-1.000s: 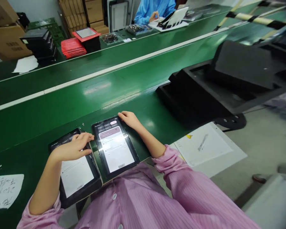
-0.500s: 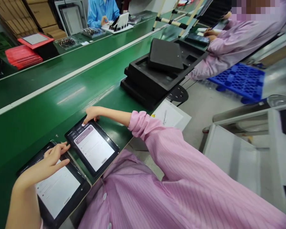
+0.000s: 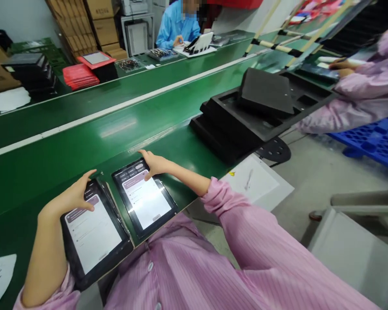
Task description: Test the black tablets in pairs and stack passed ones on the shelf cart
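Two black tablets with lit white screens lie side by side at the near edge of the green bench. Over the upper part of the left tablet [image 3: 100, 234] is my left hand [image 3: 76, 196], thumb above the screen and fingers stretched past the top edge. The left tablet sits higher, with other dark flat pieces apparently beneath it. My right hand [image 3: 153, 163] is at the upper right corner of the right tablet [image 3: 147, 202], its thumb over the screen and fingers reaching beyond the top edge. Both hands are spread, gripping nothing. Each screen has a purple panel near its top.
Black foam trays [image 3: 236, 116] are stacked on the bench to the right. A white sheet [image 3: 0, 275] lies at the lower left. Across the green belt [image 3: 132, 116], a person in blue [image 3: 177, 26] works near red pouches [image 3: 80, 76]. A person in pink [image 3: 365, 94] sits at right.
The view has shifted left. My left hand has moved from between the tablets onto the left one's upper part. On the right tablet, my thumb has moved from the top icons down to the purple panel.
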`<control>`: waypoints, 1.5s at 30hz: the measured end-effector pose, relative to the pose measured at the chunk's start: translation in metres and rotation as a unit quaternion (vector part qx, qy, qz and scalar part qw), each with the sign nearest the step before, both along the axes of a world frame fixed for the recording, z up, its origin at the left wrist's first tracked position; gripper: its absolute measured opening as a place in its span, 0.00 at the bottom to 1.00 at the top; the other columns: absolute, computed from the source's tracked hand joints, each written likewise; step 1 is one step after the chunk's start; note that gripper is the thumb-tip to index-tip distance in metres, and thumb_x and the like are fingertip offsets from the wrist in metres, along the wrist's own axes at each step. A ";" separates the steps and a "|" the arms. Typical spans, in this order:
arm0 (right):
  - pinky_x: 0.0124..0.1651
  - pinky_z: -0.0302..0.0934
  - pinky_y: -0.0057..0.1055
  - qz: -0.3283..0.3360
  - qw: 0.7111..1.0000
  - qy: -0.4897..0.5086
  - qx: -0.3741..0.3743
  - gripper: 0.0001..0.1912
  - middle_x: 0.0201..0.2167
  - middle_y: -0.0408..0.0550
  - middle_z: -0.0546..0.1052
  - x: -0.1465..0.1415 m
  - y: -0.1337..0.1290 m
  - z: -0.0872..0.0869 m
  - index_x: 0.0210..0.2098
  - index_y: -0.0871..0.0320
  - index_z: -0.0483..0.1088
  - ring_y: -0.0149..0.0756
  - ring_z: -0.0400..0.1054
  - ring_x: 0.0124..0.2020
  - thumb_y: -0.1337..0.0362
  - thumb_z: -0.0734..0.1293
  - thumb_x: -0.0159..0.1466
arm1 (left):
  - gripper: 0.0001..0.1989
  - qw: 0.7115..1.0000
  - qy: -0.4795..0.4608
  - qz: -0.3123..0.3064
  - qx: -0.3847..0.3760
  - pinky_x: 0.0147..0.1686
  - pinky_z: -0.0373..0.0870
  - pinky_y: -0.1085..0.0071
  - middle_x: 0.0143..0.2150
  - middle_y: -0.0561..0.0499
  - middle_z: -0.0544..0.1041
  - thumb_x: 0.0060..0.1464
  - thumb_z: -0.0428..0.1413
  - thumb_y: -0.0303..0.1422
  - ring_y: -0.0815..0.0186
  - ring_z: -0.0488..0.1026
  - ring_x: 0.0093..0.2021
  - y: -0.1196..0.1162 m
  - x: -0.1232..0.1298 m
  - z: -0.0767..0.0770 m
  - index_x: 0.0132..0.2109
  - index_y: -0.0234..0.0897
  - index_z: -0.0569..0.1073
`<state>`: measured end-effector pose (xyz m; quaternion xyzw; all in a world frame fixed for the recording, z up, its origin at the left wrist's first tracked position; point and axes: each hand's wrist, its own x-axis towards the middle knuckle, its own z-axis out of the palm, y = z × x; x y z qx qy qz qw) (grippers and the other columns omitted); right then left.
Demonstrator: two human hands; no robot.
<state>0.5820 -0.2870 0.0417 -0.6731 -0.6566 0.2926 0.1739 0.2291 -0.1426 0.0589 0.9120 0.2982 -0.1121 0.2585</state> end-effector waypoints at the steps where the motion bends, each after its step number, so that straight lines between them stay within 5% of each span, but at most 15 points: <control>1: 0.50 0.67 0.45 -0.011 1.000 0.014 0.011 0.67 0.54 0.66 0.72 0.002 0.002 -0.006 0.69 0.63 0.46 0.57 0.73 0.49 0.60 0.84 0.38 | 0.57 1.000 -0.004 0.022 -0.019 0.56 0.70 0.54 0.64 0.36 0.68 0.44 0.66 0.47 0.43 0.68 0.62 0.001 0.003 0.003 0.73 0.44 0.43; 5: 0.45 0.66 0.37 -0.160 0.977 0.112 0.085 0.37 0.32 0.45 0.76 0.017 0.015 -0.031 0.62 0.62 0.58 0.40 0.73 0.34 0.62 0.73 0.57 | 0.34 0.987 -0.073 0.137 -0.034 0.56 0.70 0.57 0.53 0.42 0.79 0.61 0.48 0.50 0.53 0.76 0.54 0.005 0.006 0.017 0.70 0.43 0.58; 8: 0.44 0.67 0.38 -0.238 0.941 0.190 0.148 0.23 0.31 0.44 0.75 0.023 0.010 -0.051 0.55 0.60 0.63 0.38 0.72 0.33 0.59 0.65 0.62 | 0.29 0.981 -0.088 0.174 -0.015 0.56 0.69 0.58 0.53 0.43 0.79 0.65 0.41 0.49 0.55 0.77 0.53 0.001 0.002 0.021 0.66 0.41 0.64; 12: 0.51 0.66 0.42 -0.170 0.942 0.230 0.174 0.29 0.43 0.51 0.74 0.017 -0.023 -0.070 0.58 0.56 0.61 0.42 0.71 0.44 0.52 0.66 0.61 | 0.45 0.997 -0.033 0.045 -0.058 0.64 0.61 0.58 0.70 0.41 0.62 0.57 0.55 0.53 0.51 0.63 0.67 -0.016 0.001 0.021 0.73 0.43 0.47; 16: 0.66 0.53 0.50 -0.071 0.957 0.220 0.175 0.43 0.58 0.58 0.65 0.005 -0.051 -0.072 0.68 0.55 0.47 0.46 0.61 0.60 0.52 0.68 0.60 | 0.62 0.999 0.017 -0.026 -0.027 0.68 0.49 0.50 0.76 0.36 0.38 0.48 0.63 0.49 0.41 0.44 0.73 -0.031 0.002 0.022 0.74 0.40 0.30; 20: 0.70 0.45 0.53 -0.035 0.964 0.210 0.158 0.50 0.64 0.61 0.56 -0.001 -0.060 -0.068 0.70 0.54 0.38 0.50 0.53 0.66 0.50 0.70 0.60 | 0.64 0.998 0.036 -0.046 -0.008 0.67 0.47 0.45 0.76 0.34 0.39 0.46 0.64 0.49 0.37 0.42 0.73 -0.039 0.006 0.021 0.74 0.41 0.28; 25: 0.71 0.43 0.56 -0.005 0.971 0.184 0.150 0.51 0.66 0.62 0.53 0.000 -0.062 -0.059 0.70 0.54 0.40 0.54 0.50 0.68 0.51 0.71 0.57 | 0.65 0.996 0.077 -0.008 0.033 0.65 0.45 0.37 0.74 0.30 0.44 0.43 0.65 0.49 0.33 0.44 0.72 -0.047 0.013 0.014 0.74 0.43 0.30; 29: 0.65 0.56 0.51 -0.050 0.956 0.240 0.162 0.49 0.63 0.59 0.61 0.004 -0.064 -0.059 0.68 0.53 0.47 0.51 0.59 0.63 0.53 0.74 0.55 | 0.63 0.998 0.058 -0.019 0.011 0.66 0.46 0.41 0.74 0.32 0.44 0.46 0.64 0.50 0.36 0.43 0.72 -0.043 0.011 0.017 0.74 0.44 0.30; 33: 0.47 0.70 0.40 -0.164 0.926 0.313 0.133 0.29 0.44 0.52 0.73 0.007 -0.067 -0.067 0.54 0.56 0.67 0.42 0.71 0.44 0.55 0.73 0.55 | 0.50 0.999 0.005 -0.027 -0.036 0.66 0.51 0.48 0.73 0.40 0.49 0.50 0.62 0.47 0.43 0.48 0.71 -0.033 0.010 0.022 0.72 0.48 0.43; 37: 0.44 0.72 0.38 -0.211 0.907 0.357 0.076 0.22 0.34 0.49 0.77 0.006 -0.069 -0.068 0.42 0.58 0.74 0.40 0.74 0.37 0.55 0.75 0.51 | 0.31 0.998 0.035 -0.019 -0.042 0.63 0.55 0.46 0.66 0.46 0.58 0.49 0.63 0.39 0.44 0.55 0.67 -0.029 0.015 0.020 0.60 0.54 0.66; 45: 0.38 0.71 0.35 -0.259 0.908 0.323 0.061 0.19 0.29 0.50 0.79 0.000 -0.068 -0.060 0.36 0.60 0.77 0.38 0.75 0.31 0.55 0.75 0.48 | 0.26 0.998 0.041 -0.019 -0.036 0.63 0.55 0.45 0.62 0.46 0.58 0.48 0.64 0.35 0.45 0.55 0.65 -0.031 0.019 0.019 0.55 0.54 0.70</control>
